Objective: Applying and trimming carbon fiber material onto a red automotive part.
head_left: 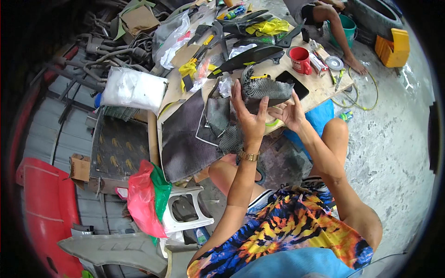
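Between my two hands is a curved part covered in grey woven carbon-fibre cloth, held up over the table's near edge. My left hand is closed on its left side, thumb in front and fingers up along the edge. My right hand grips its lower right end with the fingertips. At the part's upper left the cloth edge looks frayed and folded. Left of my left hand, pieces of carbon-fibre cloth lie flat on the table. A black phone lies just behind the part.
A red mug stands beyond the phone. Glossy black curved parts, yellow gloves and tools crowd the wooden table. A white plastic bag sits at the left. Another person's leg is at the far right, near a green bucket.
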